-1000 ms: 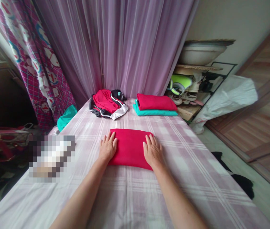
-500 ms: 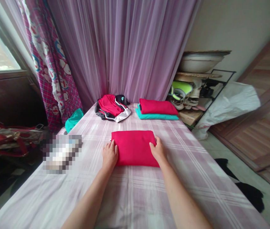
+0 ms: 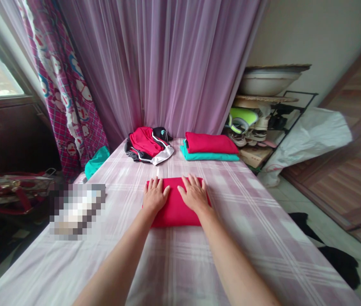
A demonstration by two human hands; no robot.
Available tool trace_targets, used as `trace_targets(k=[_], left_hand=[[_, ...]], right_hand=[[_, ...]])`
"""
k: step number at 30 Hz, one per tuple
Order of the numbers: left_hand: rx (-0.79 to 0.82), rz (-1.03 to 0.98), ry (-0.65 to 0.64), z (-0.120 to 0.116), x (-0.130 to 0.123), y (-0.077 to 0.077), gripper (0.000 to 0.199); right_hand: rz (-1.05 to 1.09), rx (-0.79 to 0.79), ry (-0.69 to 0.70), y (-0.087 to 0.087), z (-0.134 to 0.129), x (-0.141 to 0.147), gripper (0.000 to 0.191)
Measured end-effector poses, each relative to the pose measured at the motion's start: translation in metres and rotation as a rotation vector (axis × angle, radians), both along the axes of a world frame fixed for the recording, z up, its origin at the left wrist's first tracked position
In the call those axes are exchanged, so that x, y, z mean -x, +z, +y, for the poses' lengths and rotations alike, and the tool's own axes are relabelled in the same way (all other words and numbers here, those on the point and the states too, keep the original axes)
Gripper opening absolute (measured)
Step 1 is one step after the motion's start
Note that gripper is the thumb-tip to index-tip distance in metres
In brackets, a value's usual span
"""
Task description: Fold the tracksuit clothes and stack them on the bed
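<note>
A folded red cloth (image 3: 176,212) lies flat on the plaid-covered bed (image 3: 174,263), in the middle of the view. On its left part rests my left hand (image 3: 155,194), palm down with the fingers spread. My right hand (image 3: 195,193) lies flat on the right part, its fingers apart too. Farther back on the right, a folded red garment (image 3: 212,143) sits on top of a folded teal one (image 3: 210,157). A loosely bunched red, black and white garment (image 3: 149,145) lies at the back left.
A blurred-out object (image 3: 78,210) lies on the left of the bed, near a teal cloth (image 3: 97,162) at the edge. Purple curtains (image 3: 167,63) hang behind. Right of the bed stand a shoe rack (image 3: 263,136) and a white bag (image 3: 311,136).
Both hands have moved from the sides of the folded red cloth onto its top, and their fingers are now spread. The cloth appears slightly lower in view.
</note>
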State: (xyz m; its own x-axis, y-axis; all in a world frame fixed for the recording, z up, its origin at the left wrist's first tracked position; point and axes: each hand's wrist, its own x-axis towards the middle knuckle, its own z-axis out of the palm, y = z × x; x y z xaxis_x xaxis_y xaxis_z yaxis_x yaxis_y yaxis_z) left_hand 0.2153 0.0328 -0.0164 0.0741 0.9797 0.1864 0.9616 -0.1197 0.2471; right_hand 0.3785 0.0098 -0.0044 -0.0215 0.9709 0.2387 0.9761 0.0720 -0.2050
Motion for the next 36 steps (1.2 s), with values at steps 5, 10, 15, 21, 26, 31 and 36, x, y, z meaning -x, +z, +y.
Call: trace_targets(k=[5,10,15,21,26,31,36], left_hand=[[0.011,-0.021,-0.001,0.003,0.006,-0.019,0.057],[0.009,-0.031,-0.002,0.003,0.007,-0.019,0.056],[-0.003,-0.065,-0.005,0.001,0.008,-0.017,0.053],[-0.013,-0.087,-0.009,-0.001,0.008,-0.017,0.050],[-0.025,-0.094,-0.012,0.000,0.009,-0.019,0.050],[-0.026,-0.094,-0.012,0.000,0.008,-0.018,0.049],[0.021,-0.089,-0.026,0.000,0.011,-0.016,0.052]], right_hand=[[-0.007,0.105,-0.007,-0.021,0.001,0.000,0.057],[-0.005,0.074,-0.013,-0.024,0.001,0.000,0.056],[-0.001,0.067,-0.022,-0.024,0.000,0.001,0.056],[0.017,0.074,-0.031,-0.021,-0.005,0.001,0.056],[0.020,0.140,-0.042,-0.018,-0.015,-0.008,0.057],[0.021,0.175,-0.075,-0.024,-0.029,-0.023,0.057],[0.019,0.160,-0.091,-0.032,-0.044,-0.032,0.054]])
